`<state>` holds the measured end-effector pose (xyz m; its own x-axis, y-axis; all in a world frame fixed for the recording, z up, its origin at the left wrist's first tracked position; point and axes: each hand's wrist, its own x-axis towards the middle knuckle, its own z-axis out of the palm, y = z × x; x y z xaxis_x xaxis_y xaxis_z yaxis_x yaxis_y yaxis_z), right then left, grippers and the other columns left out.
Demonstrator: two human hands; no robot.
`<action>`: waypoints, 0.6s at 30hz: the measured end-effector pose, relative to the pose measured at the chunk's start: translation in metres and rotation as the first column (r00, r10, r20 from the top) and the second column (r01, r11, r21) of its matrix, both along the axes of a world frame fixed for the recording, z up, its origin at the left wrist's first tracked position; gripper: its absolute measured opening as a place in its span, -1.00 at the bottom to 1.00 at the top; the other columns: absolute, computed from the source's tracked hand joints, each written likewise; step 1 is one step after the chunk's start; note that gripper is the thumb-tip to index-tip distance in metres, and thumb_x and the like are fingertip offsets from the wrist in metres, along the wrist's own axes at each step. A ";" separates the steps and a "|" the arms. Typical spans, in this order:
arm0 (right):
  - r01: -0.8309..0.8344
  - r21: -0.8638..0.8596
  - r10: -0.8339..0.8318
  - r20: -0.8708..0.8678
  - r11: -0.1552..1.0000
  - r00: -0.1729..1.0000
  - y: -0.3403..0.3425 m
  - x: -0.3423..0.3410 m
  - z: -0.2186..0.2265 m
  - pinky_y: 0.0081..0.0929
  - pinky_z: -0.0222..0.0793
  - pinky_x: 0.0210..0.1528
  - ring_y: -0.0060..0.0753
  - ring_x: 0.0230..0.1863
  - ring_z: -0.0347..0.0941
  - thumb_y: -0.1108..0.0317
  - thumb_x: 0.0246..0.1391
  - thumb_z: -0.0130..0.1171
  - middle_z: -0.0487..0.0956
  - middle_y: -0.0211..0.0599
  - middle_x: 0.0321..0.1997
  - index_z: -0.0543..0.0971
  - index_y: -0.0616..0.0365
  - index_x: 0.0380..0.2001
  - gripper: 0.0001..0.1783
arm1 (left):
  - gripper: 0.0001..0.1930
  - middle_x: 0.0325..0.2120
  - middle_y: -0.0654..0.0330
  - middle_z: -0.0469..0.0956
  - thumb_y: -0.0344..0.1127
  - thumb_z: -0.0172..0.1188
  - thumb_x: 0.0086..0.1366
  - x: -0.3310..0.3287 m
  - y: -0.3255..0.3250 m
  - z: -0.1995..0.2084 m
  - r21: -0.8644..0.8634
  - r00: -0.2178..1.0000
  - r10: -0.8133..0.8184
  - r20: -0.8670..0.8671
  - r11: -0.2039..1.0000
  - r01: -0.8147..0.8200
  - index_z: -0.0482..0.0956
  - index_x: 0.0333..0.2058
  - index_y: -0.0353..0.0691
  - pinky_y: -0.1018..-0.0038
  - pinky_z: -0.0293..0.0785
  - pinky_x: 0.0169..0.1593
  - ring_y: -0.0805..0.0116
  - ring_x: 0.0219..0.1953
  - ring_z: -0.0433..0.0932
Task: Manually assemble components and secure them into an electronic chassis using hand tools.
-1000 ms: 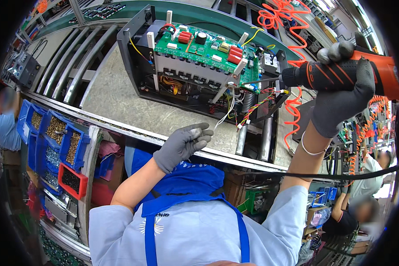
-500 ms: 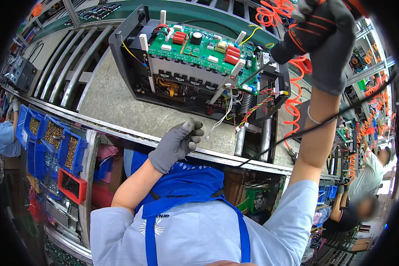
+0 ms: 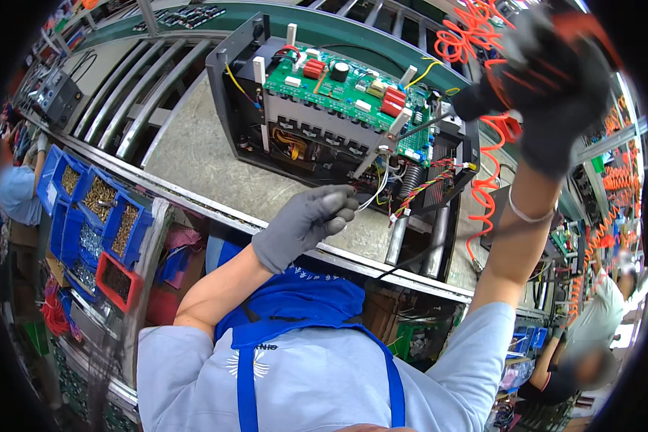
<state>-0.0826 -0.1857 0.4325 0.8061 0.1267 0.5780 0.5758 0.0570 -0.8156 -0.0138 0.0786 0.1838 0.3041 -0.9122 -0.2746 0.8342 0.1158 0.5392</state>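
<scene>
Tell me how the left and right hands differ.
The left hand curls beside white wires; the right hand grips a power driver. The left hand is fairly sharp; the right hand is blurred. The left hand sits lower in view; the right hand higher. Both wear gray gloves.

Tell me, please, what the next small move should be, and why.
I would probably steady the power driver in the right hand and check where its bit points: the bit slants over the right end of the green circuit board, near a white post, but the driver is blurred and I cannot tell whether the tip meets a screw.
</scene>
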 end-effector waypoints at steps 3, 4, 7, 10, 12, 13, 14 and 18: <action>-0.100 0.114 0.080 0.165 0.989 0.983 0.039 -0.038 -0.003 -0.73 0.25 -0.42 -0.66 -0.50 0.21 0.16 -0.03 0.16 0.31 -0.42 -0.43 0.40 0.25 -0.17 -0.57 | -0.62 -0.30 0.25 0.51 -0.14 0.12 0.36 0.005 -0.008 -0.009 -0.252 0.984 -0.059 -0.168 0.968 0.015 0.41 -0.02 -0.33 0.74 0.54 -0.29 0.57 -0.30 0.52; -0.090 0.187 0.048 0.222 0.978 0.974 0.056 -0.047 -0.012 -0.78 0.31 -0.47 -0.72 -0.56 0.22 0.24 -0.11 0.21 0.32 -0.50 -0.50 0.44 0.21 -0.15 -0.56 | -0.63 -0.37 0.28 0.49 -0.05 0.12 0.34 0.002 -0.015 -0.004 -0.134 0.983 -0.017 -0.183 0.991 -0.008 0.45 -0.12 -0.26 0.75 0.51 -0.42 0.60 -0.40 0.50; -0.062 0.129 0.013 0.356 0.990 0.934 0.087 -0.055 -0.031 -0.83 0.42 -0.57 -0.79 -0.63 0.26 0.36 -0.21 0.27 0.33 -0.57 -0.61 0.46 0.19 -0.08 -0.48 | -0.66 -0.41 0.28 0.48 -0.04 0.13 0.33 0.000 -0.028 -0.004 -0.038 0.965 0.007 -0.261 0.999 -0.018 0.46 -0.16 -0.22 0.76 0.47 -0.52 0.59 -0.47 0.49; 0.005 0.149 -0.072 0.450 0.989 0.890 0.089 -0.064 -0.045 -0.79 0.45 -0.57 -0.78 -0.65 0.27 0.36 -0.20 0.25 0.34 -0.54 -0.62 0.46 0.21 -0.06 -0.48 | -0.72 -0.40 0.24 0.46 -0.08 0.14 0.32 -0.005 -0.029 -0.002 -0.117 0.918 -0.006 -0.397 0.992 -0.045 0.50 -0.23 -0.20 0.80 0.36 -0.57 0.59 -0.46 0.40; 0.072 0.141 -0.127 0.433 0.987 0.893 0.089 -0.074 -0.047 -0.78 0.45 -0.57 -0.78 -0.65 0.27 0.36 -0.19 0.25 0.34 -0.54 -0.61 0.46 0.21 -0.06 -0.48 | -0.72 -0.41 0.24 0.46 -0.10 0.13 0.33 -0.006 -0.028 -0.001 -0.143 0.909 -0.024 -0.416 0.989 -0.039 0.51 -0.21 -0.21 0.80 0.35 -0.56 0.58 -0.46 0.39; 0.131 0.130 -0.174 0.415 0.983 0.893 0.089 -0.078 -0.047 -0.77 0.46 -0.58 -0.78 -0.65 0.28 0.36 -0.18 0.24 0.35 -0.54 -0.61 0.46 0.21 -0.07 -0.49 | -0.72 -0.41 0.24 0.46 -0.12 0.13 0.33 -0.007 -0.028 -0.001 -0.169 0.899 -0.037 -0.436 0.985 -0.041 0.51 -0.19 -0.22 0.80 0.35 -0.56 0.57 -0.47 0.37; 0.134 0.130 -0.176 0.417 0.982 0.891 0.088 -0.081 -0.047 -0.77 0.46 -0.58 -0.78 -0.65 0.28 0.36 -0.18 0.24 0.35 -0.54 -0.61 0.46 0.21 -0.07 -0.49 | -0.72 -0.41 0.24 0.46 -0.12 0.13 0.33 -0.007 -0.029 0.000 -0.169 0.900 -0.040 -0.434 0.985 -0.038 0.51 -0.19 -0.22 0.80 0.35 -0.56 0.57 -0.47 0.37; 0.135 0.182 -0.204 0.444 0.974 0.873 0.087 -0.082 -0.048 -0.80 0.46 -0.56 -0.80 -0.65 0.27 0.33 -0.17 0.25 0.34 -0.57 -0.60 0.47 0.15 -0.08 -0.52 | -0.73 -0.39 0.24 0.46 -0.15 0.09 0.36 -0.010 -0.032 0.002 -0.266 0.833 -0.092 -0.545 0.962 -0.067 0.51 -0.15 -0.25 0.78 0.38 -0.55 0.55 -0.44 0.38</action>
